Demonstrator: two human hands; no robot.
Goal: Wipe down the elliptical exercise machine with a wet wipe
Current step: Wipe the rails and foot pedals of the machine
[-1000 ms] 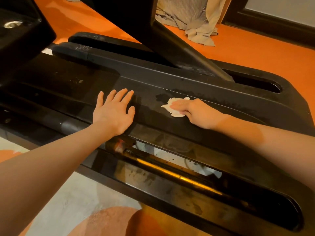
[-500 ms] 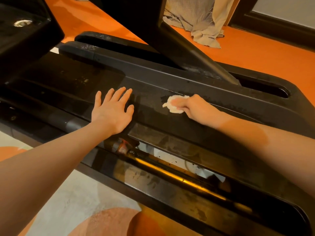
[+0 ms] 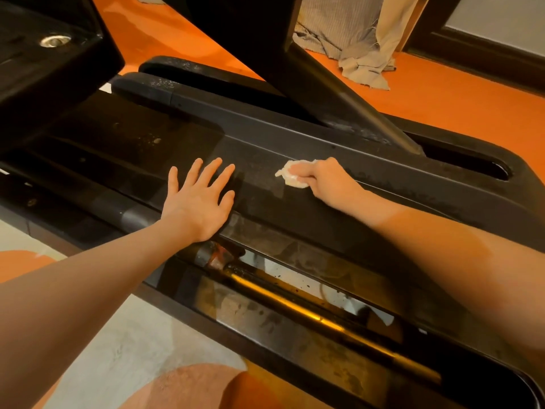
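The black base housing of the elliptical machine (image 3: 398,184) runs across the view, dusty along its top. My right hand (image 3: 330,180) presses a crumpled white wet wipe (image 3: 290,174) onto the top of the housing, fingers closed over it. My left hand (image 3: 200,202) lies flat on the same surface to the left of the wipe, fingers spread, holding nothing. A gap of bare black plastic separates the two hands.
A black slanted arm (image 3: 318,78) rises from a slot behind the wipe. A dark pedal block (image 3: 44,54) overhangs at the upper left. A shiny rail (image 3: 309,314) runs in the near slot. Beige curtain cloth (image 3: 362,42) hangs onto the orange floor (image 3: 460,98).
My right hand has slid the wipe slightly up and away across the housing. My left hand stays flat in the same spot. The camera has shifted a little.
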